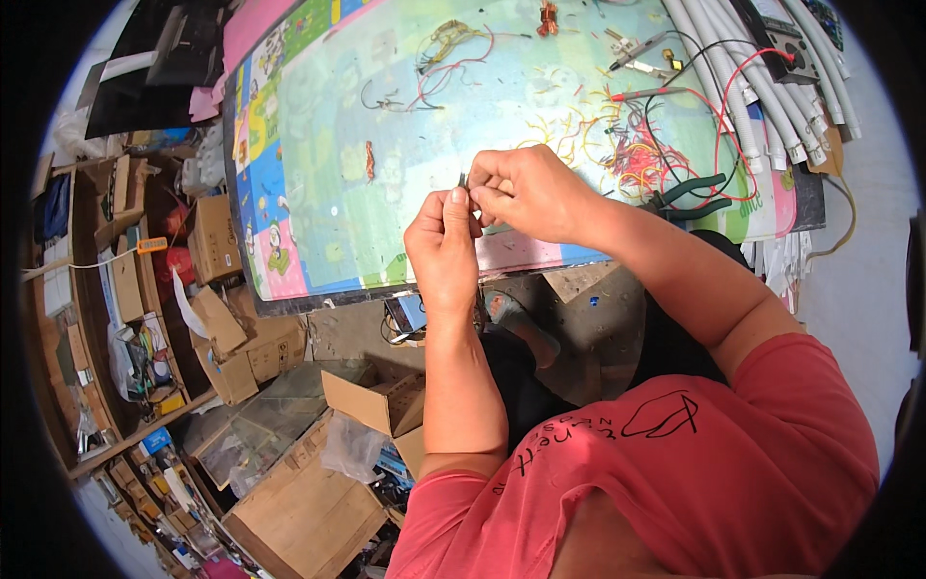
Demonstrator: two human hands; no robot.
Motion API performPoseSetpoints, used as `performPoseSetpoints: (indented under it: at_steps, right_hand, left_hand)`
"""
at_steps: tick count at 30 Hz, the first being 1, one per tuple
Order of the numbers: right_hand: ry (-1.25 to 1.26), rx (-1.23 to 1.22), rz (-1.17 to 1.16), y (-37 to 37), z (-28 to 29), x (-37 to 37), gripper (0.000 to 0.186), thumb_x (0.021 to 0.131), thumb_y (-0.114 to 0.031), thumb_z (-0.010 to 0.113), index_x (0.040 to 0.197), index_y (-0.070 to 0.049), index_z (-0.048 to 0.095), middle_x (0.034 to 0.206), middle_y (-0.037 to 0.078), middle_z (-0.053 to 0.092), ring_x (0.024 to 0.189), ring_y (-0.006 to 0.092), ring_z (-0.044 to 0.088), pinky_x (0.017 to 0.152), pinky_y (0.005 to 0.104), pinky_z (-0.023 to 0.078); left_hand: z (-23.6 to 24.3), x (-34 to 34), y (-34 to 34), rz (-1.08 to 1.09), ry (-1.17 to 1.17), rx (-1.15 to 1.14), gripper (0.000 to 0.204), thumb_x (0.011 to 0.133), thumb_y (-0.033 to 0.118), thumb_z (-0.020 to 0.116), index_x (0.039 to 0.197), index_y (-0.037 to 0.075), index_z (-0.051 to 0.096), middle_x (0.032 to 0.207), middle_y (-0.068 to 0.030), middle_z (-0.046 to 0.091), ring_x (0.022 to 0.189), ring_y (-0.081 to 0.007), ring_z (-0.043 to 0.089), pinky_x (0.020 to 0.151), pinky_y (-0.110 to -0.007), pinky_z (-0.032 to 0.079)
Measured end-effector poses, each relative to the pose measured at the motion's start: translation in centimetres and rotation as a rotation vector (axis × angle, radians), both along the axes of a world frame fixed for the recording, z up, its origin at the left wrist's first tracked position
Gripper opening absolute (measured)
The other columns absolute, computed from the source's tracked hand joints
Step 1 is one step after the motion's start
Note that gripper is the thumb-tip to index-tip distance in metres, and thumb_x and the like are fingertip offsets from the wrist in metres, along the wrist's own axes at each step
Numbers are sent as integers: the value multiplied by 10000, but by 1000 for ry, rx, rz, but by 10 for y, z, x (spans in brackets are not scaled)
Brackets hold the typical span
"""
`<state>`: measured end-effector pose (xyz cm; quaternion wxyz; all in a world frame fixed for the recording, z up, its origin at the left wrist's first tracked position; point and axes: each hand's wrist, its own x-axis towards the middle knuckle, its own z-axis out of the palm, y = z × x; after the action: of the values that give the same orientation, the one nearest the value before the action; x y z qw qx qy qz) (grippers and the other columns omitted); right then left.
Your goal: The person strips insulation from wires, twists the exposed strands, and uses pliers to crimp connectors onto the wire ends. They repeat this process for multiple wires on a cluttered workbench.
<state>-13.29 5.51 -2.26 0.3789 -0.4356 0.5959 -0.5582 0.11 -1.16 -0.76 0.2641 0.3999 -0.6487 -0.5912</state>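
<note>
Over the near part of the patterned mat (338, 232), my left hand (446, 236) pinches a small dark piece (462, 179) upright between thumb and finger. My right hand (516, 193) meets it from the right with curled fingers at the same piece, whose detail is hidden by them. A small copper bundle (369, 160) lies left of my hands. A tangle of red and yellow wires (641, 159) and dark-green-handled pliers (699, 193) lie to the right.
A multimeter (786, 53) with probe leads and long white tubes (719, 87) occupy the right. More wired parts (439, 48) and a copper coil (548, 17) lie farther back. Shelves with boxes (125, 261) stand left; an open carton (381, 400) is below the table.
</note>
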Motion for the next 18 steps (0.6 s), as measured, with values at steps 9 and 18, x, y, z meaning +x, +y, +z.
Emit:
performPoseSetpoints:
  at_steps: [9, 18]
  right_hand:
    - [-115, 47, 62, 3, 0, -5, 154, 880, -114, 568, 909, 29, 618, 733, 136, 677, 677, 172, 686, 608, 301, 529]
    - [169, -166, -135, -3, -15, 6, 105, 780, -107, 618, 781, -3, 634, 718, 160, 634, 636, 305, 644, 591, 374, 501]
  left_hand:
    - [1, 0, 2, -15, -119, -123, 260, 989, 215, 541, 828, 25, 617, 644, 47, 496, 556, -24, 369, 490, -209, 285]
    - [2, -1, 4, 74, -51, 15, 310, 993, 239, 554, 770, 28, 596, 644, 10, 545, 547, -31, 405, 482, -193, 289]
